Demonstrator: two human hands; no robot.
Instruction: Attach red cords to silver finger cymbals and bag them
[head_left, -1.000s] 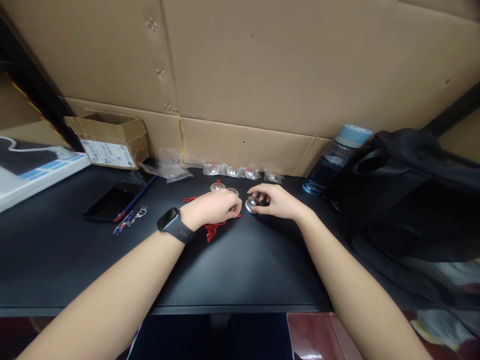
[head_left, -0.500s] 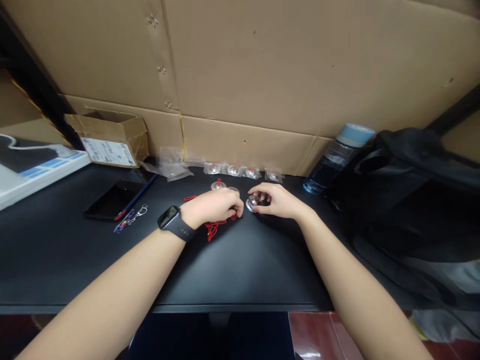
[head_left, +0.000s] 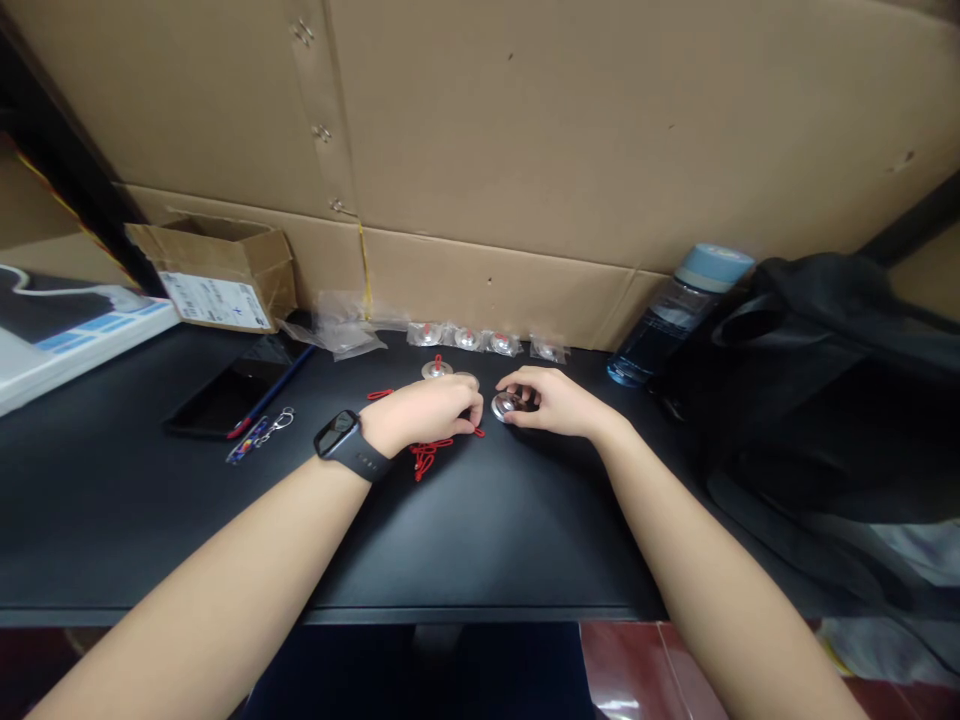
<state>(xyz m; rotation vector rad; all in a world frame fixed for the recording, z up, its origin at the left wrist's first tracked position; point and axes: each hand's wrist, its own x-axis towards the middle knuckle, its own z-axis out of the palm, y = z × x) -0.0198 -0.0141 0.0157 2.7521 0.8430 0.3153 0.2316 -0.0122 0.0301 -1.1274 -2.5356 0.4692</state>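
Observation:
My right hand (head_left: pixel 551 398) curls its thumb and fingers around the rim of a small silvery finger cymbal (head_left: pixel 504 404), domed in the middle, on the black tabletop. Just left of it, my left hand (head_left: pixel 448 408) is closed in a pinch, and a bit of red cord (head_left: pixel 480 432) pokes out beneath the fingertips. More red cords (head_left: pixel 424 460) lie in a tangle under that wrist. Behind the left hand sits another cymbal (head_left: pixel 436 369) with a red loop at its centre; one beside it (head_left: pixel 468 381) is partly covered by the hand.
Along the cardboard wall several bagged cymbals (head_left: pixel 502 344) lie in a row. Clear plastic bags (head_left: pixel 349 335), an open cardboard box (head_left: pixel 225 275), a phone (head_left: pixel 232 390) and a keychain (head_left: pixel 259 435) are on the left. To the right stand a bottle (head_left: pixel 667 320) and black bag (head_left: pixel 825 400).
My left fingers have shifted slightly, and the red cord end now shows further right below them. My right hand stays on the cymbal, almost unmoved.

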